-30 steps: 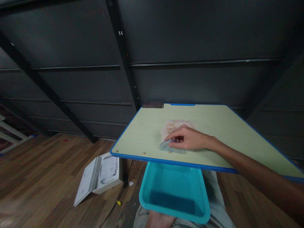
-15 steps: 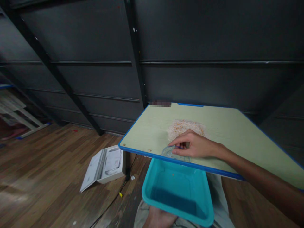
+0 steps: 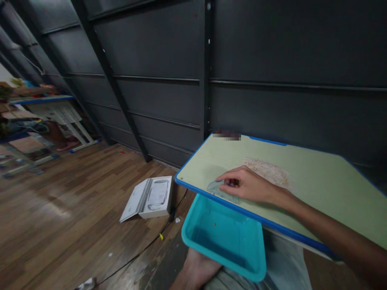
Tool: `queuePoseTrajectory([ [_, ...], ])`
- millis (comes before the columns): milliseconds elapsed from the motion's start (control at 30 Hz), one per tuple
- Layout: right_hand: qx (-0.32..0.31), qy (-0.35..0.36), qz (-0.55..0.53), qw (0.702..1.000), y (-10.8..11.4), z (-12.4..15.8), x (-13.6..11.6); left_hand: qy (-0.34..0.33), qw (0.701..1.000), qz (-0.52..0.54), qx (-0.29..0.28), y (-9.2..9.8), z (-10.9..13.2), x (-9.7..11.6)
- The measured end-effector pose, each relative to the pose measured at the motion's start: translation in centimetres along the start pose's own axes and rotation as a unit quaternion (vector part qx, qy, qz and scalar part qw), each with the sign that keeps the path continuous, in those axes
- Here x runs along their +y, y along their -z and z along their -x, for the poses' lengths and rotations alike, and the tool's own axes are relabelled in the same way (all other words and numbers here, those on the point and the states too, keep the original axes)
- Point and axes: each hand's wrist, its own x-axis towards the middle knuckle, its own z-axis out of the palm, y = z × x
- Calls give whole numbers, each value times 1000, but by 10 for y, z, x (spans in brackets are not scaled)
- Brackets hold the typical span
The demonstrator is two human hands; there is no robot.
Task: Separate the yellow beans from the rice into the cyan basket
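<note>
My right hand (image 3: 242,183) reaches over the pale tabletop (image 3: 317,189), its thumb and fingers pinched on a clear, bluish protractor (image 3: 217,188). The protractor is at the front edge of the table, partly covered by my fingers. Behind my wrist is a spread patch of white rice (image 3: 269,171) with yellow grains mixed in. Below the edge, a turquoise plastic tub (image 3: 223,237) sits over my lap with one small yellowish grain (image 3: 214,224) inside. My left hand (image 3: 201,262) supports the tub from beneath, its fingers hidden under it.
An opened white box (image 3: 157,197) lies on the wooden floor, left of the table. A black cable (image 3: 136,257) with a yellow tag runs nearby. Dark wall panels (image 3: 157,100) rise behind. Another table (image 3: 57,102), with a person's leg beneath, stands far left.
The view has turned left, so the table appears farther right. My right hand and the protractor have moved left along the front edge, away from the rice. My left hand stays under the tub.
</note>
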Motion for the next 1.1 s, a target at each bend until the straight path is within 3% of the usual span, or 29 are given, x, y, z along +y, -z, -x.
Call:
queuePoseTrajectory([
  [167,8,21,12,1000,1,-14,-8,-17,981,168,-99,18,1,6],
  [467,46,73,79,993,-15,-82,-16,-31,968,238,-80,51,10,29],
  [633,32,76,126,989,-26,-98,-22,-6,955,294,-48,62,7,37],
  [867,-23,106,94,990,-26,-92,-34,-8,949,305,-80,60,7,40],
  [1100,24,81,73,994,9,-45,-26,-35,950,281,-131,71,2,32],
])
